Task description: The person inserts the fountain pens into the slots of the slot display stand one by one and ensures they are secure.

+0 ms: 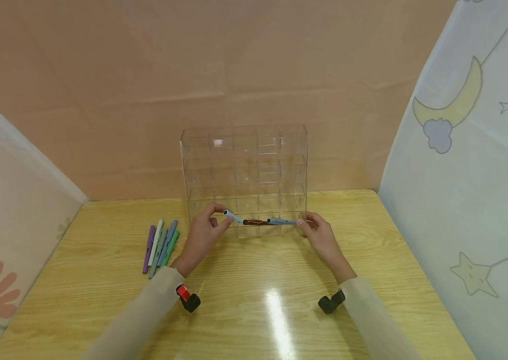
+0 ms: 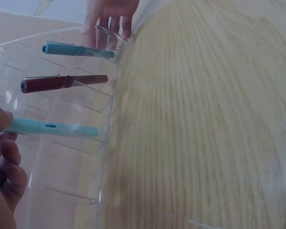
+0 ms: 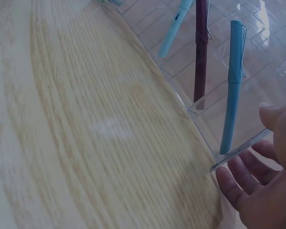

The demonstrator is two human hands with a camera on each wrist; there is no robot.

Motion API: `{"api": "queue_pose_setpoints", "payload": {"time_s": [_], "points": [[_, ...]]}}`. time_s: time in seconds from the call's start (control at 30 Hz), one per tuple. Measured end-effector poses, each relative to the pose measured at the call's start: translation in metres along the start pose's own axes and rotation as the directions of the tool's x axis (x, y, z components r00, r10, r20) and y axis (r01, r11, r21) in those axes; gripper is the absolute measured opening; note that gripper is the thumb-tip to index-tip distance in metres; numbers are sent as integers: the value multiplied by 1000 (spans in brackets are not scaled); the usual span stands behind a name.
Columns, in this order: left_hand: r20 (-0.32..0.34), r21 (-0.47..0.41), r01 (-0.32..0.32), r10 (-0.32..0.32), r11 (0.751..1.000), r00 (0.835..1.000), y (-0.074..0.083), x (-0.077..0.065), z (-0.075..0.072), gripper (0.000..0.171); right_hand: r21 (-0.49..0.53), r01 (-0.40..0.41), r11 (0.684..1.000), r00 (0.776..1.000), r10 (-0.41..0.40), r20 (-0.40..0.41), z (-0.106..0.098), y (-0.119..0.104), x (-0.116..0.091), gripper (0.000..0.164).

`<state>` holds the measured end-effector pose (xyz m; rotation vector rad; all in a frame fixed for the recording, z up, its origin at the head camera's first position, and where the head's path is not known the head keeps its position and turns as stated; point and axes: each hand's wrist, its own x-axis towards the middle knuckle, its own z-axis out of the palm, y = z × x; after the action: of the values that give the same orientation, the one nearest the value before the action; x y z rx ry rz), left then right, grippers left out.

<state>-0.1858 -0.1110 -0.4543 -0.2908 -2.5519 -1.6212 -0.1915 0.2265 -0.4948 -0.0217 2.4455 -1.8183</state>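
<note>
A clear plastic rack with a grid of compartments stands upright at the back of the table. My left hand pinches the upper end of a light blue pen between thumb and fingers; the pen's lower end is inside the rack's bottom row. To its right, a dark red pen and a blue pen lean in bottom-row compartments. At the rack's lower right, my right hand grips the side wall, thumb inside and fingers outside in the right wrist view.
Left of the rack, several pens lie in a loose bunch, among them a purple pen and a green pen. The wooden table meets an orange backdrop behind, with patterned cloth on the right.
</note>
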Motion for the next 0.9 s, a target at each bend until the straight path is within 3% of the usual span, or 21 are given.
{"api": "queue_pose_setpoints", "payload": {"time_s": [0.27,0.9], "points": [[5,73,-48,48,996,999,-2,-2,4,30,-29,0,1000,1000,-1,-12,0,2,0,64],[47,76,18,-22,997,999,-4,-10,7,26,1,-6,1000,1000,6,-3,0,1,-1,65]]}}
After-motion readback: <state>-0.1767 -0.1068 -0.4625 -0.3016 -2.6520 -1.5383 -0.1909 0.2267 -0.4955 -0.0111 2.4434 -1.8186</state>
